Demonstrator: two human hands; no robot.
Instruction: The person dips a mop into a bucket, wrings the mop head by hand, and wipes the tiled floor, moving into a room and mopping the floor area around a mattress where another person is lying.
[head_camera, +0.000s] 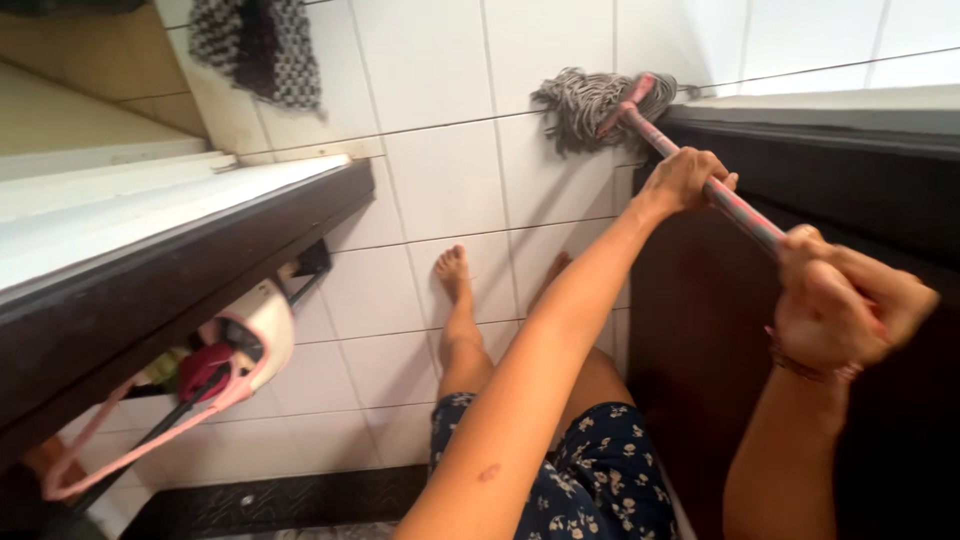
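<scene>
Grey string mop head (592, 105) pressed flat on the white tiled floor (440, 190), right at the foot of the dark cabinet (800, 180) along the right side. Pink-and-grey striped mop handle (735, 205) slanting up from it toward the camera. Left hand (685, 180) lower on the handle, fingers wrapped shut around it, arm stretched long and nearly straight across the middle of the view. Right hand (835, 300) nearer the upper end, closed in a firm fist over the handle, wrist bent, thin bracelet just below it, forearm rising from the bottom edge.

Apparently mid-stroke in mopping, working the strip of floor beside the cabinet base. Likely calling next for a pull or sideways sweep of the head with both grips kept tight and the strands held down on the tiles.

Bare feet (455, 270) planted on the tiles between hands and mop head, dark floral shorts (600, 470) below. At left, a white tabletop (150, 210) with a dark edge; under it a white and pink mop bucket (255, 335) with a looping pink strap. Grey patterned mat (260, 45) at the top of the floor.
</scene>
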